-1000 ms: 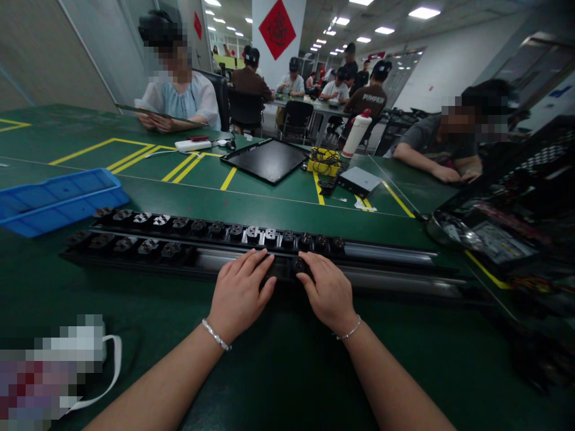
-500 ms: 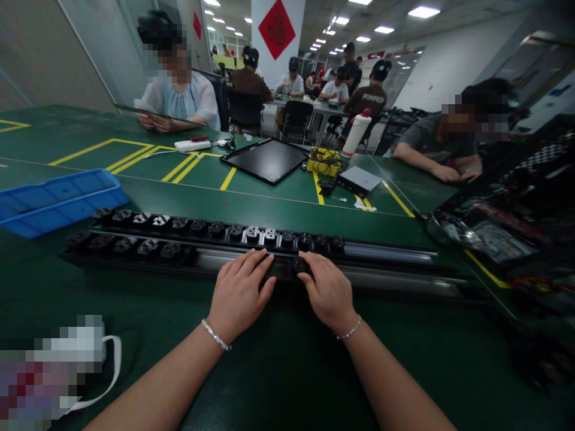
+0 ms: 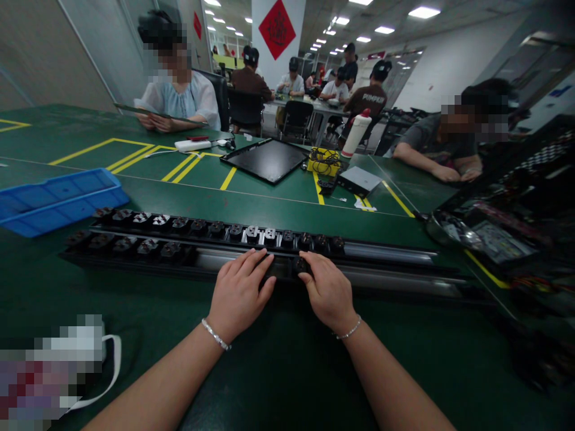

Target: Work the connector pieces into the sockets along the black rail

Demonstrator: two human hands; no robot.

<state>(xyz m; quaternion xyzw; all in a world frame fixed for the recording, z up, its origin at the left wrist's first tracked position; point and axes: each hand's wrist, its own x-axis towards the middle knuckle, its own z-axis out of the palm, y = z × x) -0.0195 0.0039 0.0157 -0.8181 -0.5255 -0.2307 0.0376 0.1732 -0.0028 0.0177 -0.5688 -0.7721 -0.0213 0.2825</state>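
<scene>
In the head view, pinching a small black part point(image 3: 299, 264) between thumb and forefinger of the right hand point(image 3: 330, 293), fingers closed down to its width, at the front channel point(image 3: 404, 282). Holding the left hand point(image 3: 240, 290) just beside it with fingers loosely spread and nothing visible in grip; cannot tell about fingertip contact with the channel. Can see five dark pieces point(image 3: 147, 246) farther left along it, a longer row in the rear channel point(image 3: 390, 254), and a blue tray point(image 3: 63, 200) on the green tabletop point(image 3: 287, 365).
</scene>
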